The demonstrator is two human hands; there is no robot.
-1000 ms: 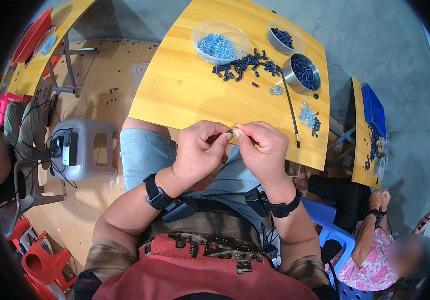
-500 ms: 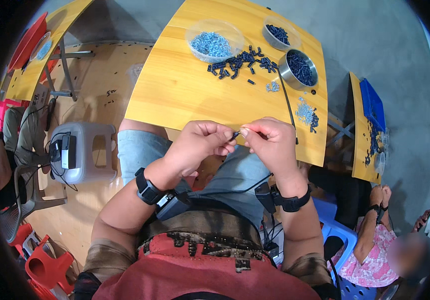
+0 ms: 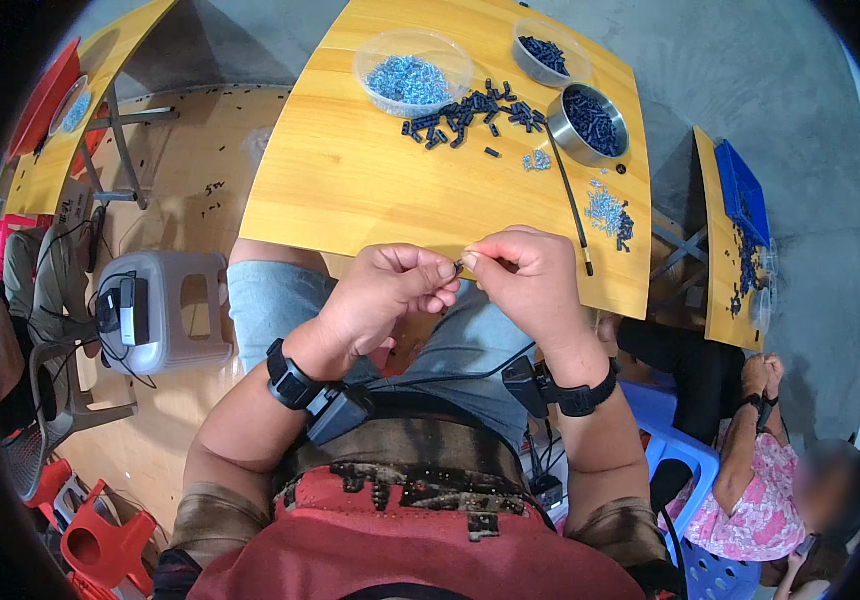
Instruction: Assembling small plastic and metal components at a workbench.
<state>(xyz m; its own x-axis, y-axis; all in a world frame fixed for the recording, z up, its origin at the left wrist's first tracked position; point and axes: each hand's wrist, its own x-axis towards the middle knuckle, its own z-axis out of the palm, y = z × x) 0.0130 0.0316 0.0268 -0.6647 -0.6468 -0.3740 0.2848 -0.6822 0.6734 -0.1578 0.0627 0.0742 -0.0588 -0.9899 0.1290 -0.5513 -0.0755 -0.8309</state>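
We hold the small dark part [image 3: 459,266] pinched between left hand [image 3: 390,300] and right hand [image 3: 530,285], its long axis running sideways, both grips pressed equally near.

Grey concrete floor [image 3: 780,90]; yellow wooden tables [image 3: 350,190]; grey plastic stool [image 3: 175,320] at left; red stools [image 3: 100,545]; daylight.

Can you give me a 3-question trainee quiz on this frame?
1. True or false: both hands pinch one small dark part between them, above the lap.
2. Which container holds the light blue pieces? A) metal bowl B) clear round dish C) blue tray
3. What lies on the table just left of the metal bowl?

Key:
1. True: left hand and right hand meet at the small dark part.
2. B, the clear round dish; the metal bowl holds dark pieces.
3. A loose pile of dark pieces on the table.
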